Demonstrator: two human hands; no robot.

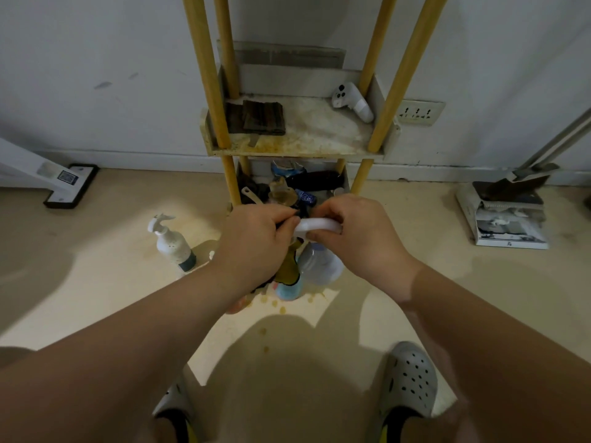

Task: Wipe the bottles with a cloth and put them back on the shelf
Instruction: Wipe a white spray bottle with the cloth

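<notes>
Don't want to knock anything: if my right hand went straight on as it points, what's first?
Probably the left hand, holding a dark cloth, just across the white handle the right hand grips; depth unclear.

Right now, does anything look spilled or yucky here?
Yes. Yellow-brown drops dot the floor in front of the shelf, like a spill. The shelf carries the same stains, and the pump bottle standing on the floor is speckled with grime.

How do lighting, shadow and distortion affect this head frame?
Head view: wide-angle bowing splays the shelf posts; the person's shadow darkens the floor by the feet; the lower shelf is dim; the left hand, on a dark cloth, and right hand, gripping the white handle, are evenly lit and sharp.
</notes>
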